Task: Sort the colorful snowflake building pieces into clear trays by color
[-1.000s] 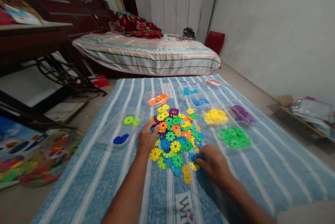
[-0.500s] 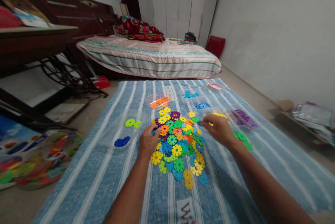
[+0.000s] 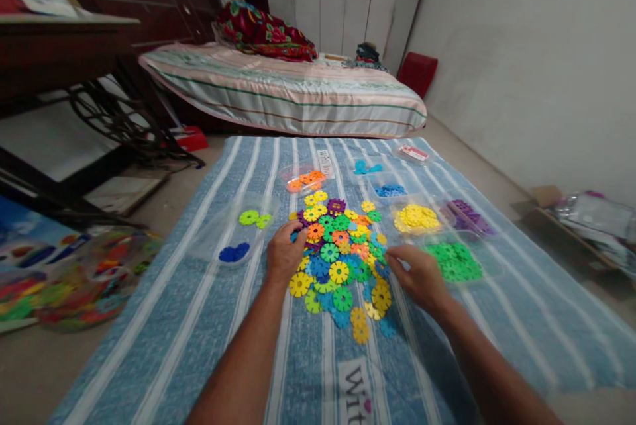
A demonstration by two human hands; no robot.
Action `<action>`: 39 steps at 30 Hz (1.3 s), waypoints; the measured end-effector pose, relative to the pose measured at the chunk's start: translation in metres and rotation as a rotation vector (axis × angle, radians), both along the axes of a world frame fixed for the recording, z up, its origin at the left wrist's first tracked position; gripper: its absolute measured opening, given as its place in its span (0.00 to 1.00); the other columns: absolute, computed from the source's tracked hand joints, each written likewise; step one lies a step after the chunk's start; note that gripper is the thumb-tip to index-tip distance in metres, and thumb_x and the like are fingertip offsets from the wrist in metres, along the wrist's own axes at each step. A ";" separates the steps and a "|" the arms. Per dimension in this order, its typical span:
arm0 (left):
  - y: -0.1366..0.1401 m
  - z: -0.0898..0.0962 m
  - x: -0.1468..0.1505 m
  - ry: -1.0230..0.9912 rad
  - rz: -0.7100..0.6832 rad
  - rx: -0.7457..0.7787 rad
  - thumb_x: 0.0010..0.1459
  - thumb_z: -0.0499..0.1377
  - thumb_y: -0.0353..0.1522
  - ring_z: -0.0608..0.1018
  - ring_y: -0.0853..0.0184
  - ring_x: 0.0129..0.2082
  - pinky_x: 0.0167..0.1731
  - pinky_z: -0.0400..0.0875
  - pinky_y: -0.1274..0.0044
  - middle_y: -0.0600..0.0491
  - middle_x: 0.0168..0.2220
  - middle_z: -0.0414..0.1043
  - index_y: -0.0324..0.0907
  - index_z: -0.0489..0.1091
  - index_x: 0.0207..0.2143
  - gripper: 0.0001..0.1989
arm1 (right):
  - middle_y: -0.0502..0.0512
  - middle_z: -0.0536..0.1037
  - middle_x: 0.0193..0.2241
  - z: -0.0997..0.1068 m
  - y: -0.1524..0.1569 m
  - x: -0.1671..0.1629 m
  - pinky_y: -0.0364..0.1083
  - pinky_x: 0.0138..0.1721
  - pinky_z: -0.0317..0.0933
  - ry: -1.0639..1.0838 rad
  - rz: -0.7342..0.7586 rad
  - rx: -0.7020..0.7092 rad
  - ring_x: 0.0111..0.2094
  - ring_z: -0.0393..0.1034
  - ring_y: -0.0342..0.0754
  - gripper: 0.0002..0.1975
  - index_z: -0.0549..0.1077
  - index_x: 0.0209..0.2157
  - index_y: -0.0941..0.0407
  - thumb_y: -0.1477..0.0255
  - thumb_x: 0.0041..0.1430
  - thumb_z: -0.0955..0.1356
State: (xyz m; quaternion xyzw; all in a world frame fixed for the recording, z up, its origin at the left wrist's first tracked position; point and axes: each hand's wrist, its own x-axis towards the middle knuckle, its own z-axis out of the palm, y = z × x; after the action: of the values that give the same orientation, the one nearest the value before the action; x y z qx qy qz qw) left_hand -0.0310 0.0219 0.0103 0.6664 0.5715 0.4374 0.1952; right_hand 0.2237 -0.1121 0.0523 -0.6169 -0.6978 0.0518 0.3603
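Both hands worked a mixed pile of snowflake discs (image 3: 342,259) on the striped blanket (image 3: 199,319). The left hand (image 3: 283,254) rested curled on the pile's left edge, perhaps steadying it; its grip was unclear. The right hand (image 3: 420,274), loosely open, had dropped back from the yellow discs (image 3: 416,217) to the pile's right edge.

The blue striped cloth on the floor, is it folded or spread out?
Spread out. The blue striped cloth lies flat on the floor, its stripes running straight, with the mixed pile of discs on it.
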 end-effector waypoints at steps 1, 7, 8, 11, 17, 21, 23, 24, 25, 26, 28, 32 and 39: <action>0.000 0.000 0.000 0.000 0.000 -0.003 0.54 0.55 0.38 0.76 0.63 0.45 0.51 0.68 0.71 0.53 0.43 0.77 0.45 0.73 0.35 0.11 | 0.56 0.79 0.30 -0.005 -0.008 -0.003 0.46 0.36 0.66 -0.018 0.031 -0.034 0.33 0.73 0.48 0.12 0.75 0.33 0.54 0.68 0.62 0.61; -0.001 0.000 0.001 0.000 0.002 -0.005 0.53 0.55 0.38 0.76 0.63 0.45 0.51 0.68 0.71 0.52 0.43 0.77 0.44 0.73 0.35 0.12 | 0.57 0.77 0.34 -0.018 -0.036 -0.007 0.48 0.38 0.68 -0.045 0.173 -0.138 0.37 0.71 0.49 0.11 0.74 0.35 0.54 0.71 0.63 0.60; -0.001 0.000 0.001 0.003 0.002 -0.004 0.54 0.55 0.38 0.76 0.63 0.45 0.51 0.68 0.71 0.52 0.43 0.77 0.44 0.74 0.35 0.12 | 0.57 0.77 0.36 -0.019 -0.039 -0.008 0.48 0.40 0.68 -0.040 0.174 -0.140 0.39 0.71 0.49 0.10 0.74 0.37 0.54 0.72 0.63 0.61; -0.001 0.000 0.001 0.014 -0.001 -0.003 0.54 0.55 0.38 0.76 0.63 0.45 0.51 0.68 0.72 0.53 0.42 0.77 0.44 0.73 0.35 0.11 | 0.59 0.76 0.42 -0.023 -0.046 -0.008 0.51 0.46 0.68 -0.048 0.159 -0.116 0.45 0.71 0.51 0.10 0.73 0.41 0.53 0.71 0.61 0.63; 0.000 -0.002 0.001 0.012 -0.004 0.001 0.53 0.54 0.39 0.76 0.63 0.45 0.51 0.68 0.72 0.53 0.42 0.77 0.44 0.73 0.35 0.12 | 0.64 0.71 0.52 -0.035 -0.051 -0.009 0.57 0.54 0.63 -0.180 0.084 -0.119 0.55 0.64 0.58 0.16 0.72 0.48 0.56 0.70 0.57 0.67; 0.000 -0.002 0.001 0.008 0.002 -0.008 0.54 0.54 0.38 0.76 0.63 0.44 0.51 0.68 0.72 0.53 0.42 0.77 0.44 0.73 0.36 0.12 | 0.63 0.69 0.54 -0.036 -0.049 -0.010 0.57 0.55 0.62 -0.204 0.084 -0.184 0.56 0.63 0.58 0.15 0.72 0.47 0.56 0.70 0.57 0.67; 0.000 -0.001 0.001 0.008 0.005 -0.010 0.54 0.54 0.38 0.76 0.63 0.44 0.51 0.68 0.72 0.52 0.43 0.77 0.44 0.73 0.36 0.12 | 0.62 0.69 0.54 -0.034 -0.048 -0.011 0.57 0.55 0.62 -0.169 0.079 -0.195 0.55 0.63 0.57 0.14 0.72 0.45 0.55 0.69 0.57 0.67; 0.000 0.000 0.001 0.010 0.004 -0.009 0.54 0.55 0.38 0.76 0.62 0.45 0.51 0.68 0.71 0.52 0.43 0.77 0.44 0.73 0.36 0.12 | 0.62 0.69 0.54 -0.033 -0.048 -0.011 0.56 0.55 0.62 -0.145 0.077 -0.194 0.55 0.63 0.57 0.13 0.72 0.44 0.55 0.69 0.56 0.67; 0.000 0.000 0.001 0.011 0.003 -0.007 0.54 0.55 0.38 0.76 0.62 0.45 0.52 0.68 0.71 0.52 0.43 0.77 0.44 0.73 0.36 0.12 | 0.62 0.69 0.53 -0.032 -0.047 -0.011 0.56 0.55 0.62 -0.118 0.080 -0.191 0.55 0.63 0.56 0.13 0.72 0.44 0.55 0.69 0.56 0.67; 0.000 0.001 0.001 0.013 0.003 -0.006 0.54 0.55 0.38 0.76 0.62 0.45 0.52 0.68 0.71 0.52 0.43 0.77 0.44 0.73 0.36 0.12 | 0.61 0.70 0.53 -0.031 -0.047 -0.011 0.56 0.54 0.62 -0.091 0.084 -0.187 0.54 0.64 0.56 0.13 0.72 0.44 0.55 0.69 0.56 0.67; -0.001 0.002 0.001 0.013 0.002 -0.007 0.53 0.55 0.38 0.76 0.62 0.45 0.52 0.68 0.71 0.52 0.43 0.77 0.44 0.73 0.35 0.12 | 0.60 0.72 0.50 -0.030 -0.046 -0.012 0.54 0.53 0.63 -0.035 0.104 -0.182 0.52 0.66 0.54 0.11 0.71 0.42 0.54 0.70 0.56 0.67; -0.001 0.003 0.001 0.007 0.000 -0.013 0.53 0.55 0.38 0.76 0.62 0.46 0.52 0.67 0.71 0.51 0.44 0.76 0.43 0.73 0.35 0.12 | 0.57 0.77 0.38 -0.024 -0.047 -0.014 0.50 0.46 0.66 0.067 0.162 -0.216 0.43 0.71 0.50 0.04 0.72 0.35 0.54 0.72 0.57 0.65; -0.002 0.004 0.001 0.012 -0.003 -0.020 0.53 0.55 0.38 0.76 0.63 0.46 0.52 0.67 0.72 0.52 0.43 0.77 0.43 0.73 0.35 0.12 | 0.53 0.78 0.31 0.015 -0.020 0.008 0.46 0.37 0.67 0.133 0.115 -0.085 0.35 0.74 0.48 0.05 0.71 0.28 0.54 0.71 0.58 0.66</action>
State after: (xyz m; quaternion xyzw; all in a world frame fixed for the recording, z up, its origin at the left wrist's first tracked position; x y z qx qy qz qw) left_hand -0.0300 0.0202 0.0138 0.6680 0.5760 0.4270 0.1991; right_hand 0.2320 -0.1326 0.0669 -0.5857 -0.7039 0.1429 0.3755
